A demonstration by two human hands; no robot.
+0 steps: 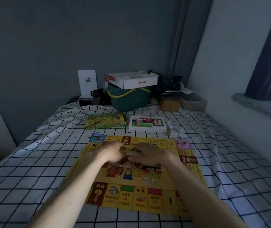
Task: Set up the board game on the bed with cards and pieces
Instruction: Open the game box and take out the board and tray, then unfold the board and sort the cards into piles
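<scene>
A yellow game board (164, 199) lies flat on the checked bedsheet in front of me. My left hand (113, 153) and my right hand (148, 153) meet over the board's far middle, fingers curled round a small stack of yellowish cards (129, 150) held between them. Two white dice (149, 179) sit on the board near its centre, just below my right wrist. Beyond the board lie the green game box lid (105, 122) and the white box tray (148, 124) with coloured pieces and cards inside.
A dark green basket (129, 101) topped by a white carton (136, 80) stands at the bed's far end, with dark items, a white stand (87, 83) and small boxes (170, 103) around it. A wall and windowsill (259, 106) run along the right.
</scene>
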